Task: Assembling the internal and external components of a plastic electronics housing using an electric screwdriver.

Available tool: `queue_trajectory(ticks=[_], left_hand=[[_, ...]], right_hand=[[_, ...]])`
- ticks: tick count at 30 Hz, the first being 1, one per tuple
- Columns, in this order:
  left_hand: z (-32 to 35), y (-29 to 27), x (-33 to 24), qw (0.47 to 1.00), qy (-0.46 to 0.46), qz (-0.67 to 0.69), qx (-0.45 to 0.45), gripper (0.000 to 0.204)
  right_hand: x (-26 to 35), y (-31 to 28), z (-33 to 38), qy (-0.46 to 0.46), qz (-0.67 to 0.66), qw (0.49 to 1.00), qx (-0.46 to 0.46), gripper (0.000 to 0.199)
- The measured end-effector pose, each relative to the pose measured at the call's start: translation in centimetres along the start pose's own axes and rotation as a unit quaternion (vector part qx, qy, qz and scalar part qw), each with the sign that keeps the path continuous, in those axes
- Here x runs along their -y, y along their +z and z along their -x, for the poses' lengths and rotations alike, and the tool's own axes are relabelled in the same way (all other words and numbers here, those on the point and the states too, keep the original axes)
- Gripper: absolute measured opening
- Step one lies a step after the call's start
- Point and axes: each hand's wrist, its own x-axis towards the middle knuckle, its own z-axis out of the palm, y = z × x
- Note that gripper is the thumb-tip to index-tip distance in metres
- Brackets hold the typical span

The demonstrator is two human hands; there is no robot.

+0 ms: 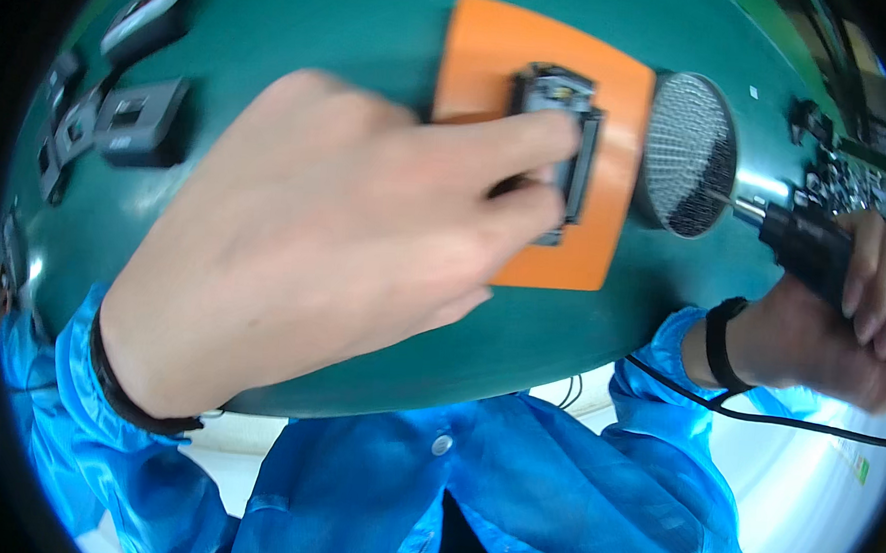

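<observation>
My left hand (336,211) reaches across to a dark grey electronic housing (558,87), its thumb and forefinger closed on the part and hiding much of it. That housing lies on an orange mat (474,58). In my right hand (822,316) is a black electric screwdriver (805,245), gripped around its body. The metal bit points left into a round dish (688,99) beside the mat. Many small dark screws (703,190) are gathered in the dish, and the bit's tip is at them.
Several grey plastic housings (146,121) lie at the far left of the green table (366,32). A heap of small black parts (839,182) sits at the right. A black cord (776,419) runs from my right wristband (725,341); the table's near edge curves in front of me.
</observation>
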Motion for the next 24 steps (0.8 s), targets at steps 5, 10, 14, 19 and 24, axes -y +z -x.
queue_trajectory(ticks=[5, 10, 14, 19, 24], left_hand=[[-0.2, -1.3, 0.2, 0.998, 0.019, 0.049, 0.038, 0.063], [0.1, -1.6, -0.2, 0.999, 0.004, 0.026, 0.045, 0.061], [-0.1, -1.8, -0.3, 0.998, -0.002, 0.018, 0.061, 0.058], [-0.5, -1.6, -0.2, 0.998, 0.009, 0.007, 0.068, 0.057], [-0.3, -2.2, -0.4, 0.997, 0.005, 0.000, 0.077, 0.057]], right_hand=[[-0.8, -2.1, 1.5, 0.012, 0.124, 0.992, -0.037, 0.034], [-2.4, -2.7, 1.5, -0.046, 0.140, 0.989, 0.028, 0.040], [-2.5, -2.7, 2.0, -0.031, 0.151, 0.988, -0.004, 0.040], [-2.6, -2.8, 2.1, -0.029, 0.161, 0.987, -0.011, 0.041], [-2.4, -2.8, 2.0, -0.032, 0.165, 0.986, -0.009, 0.041]])
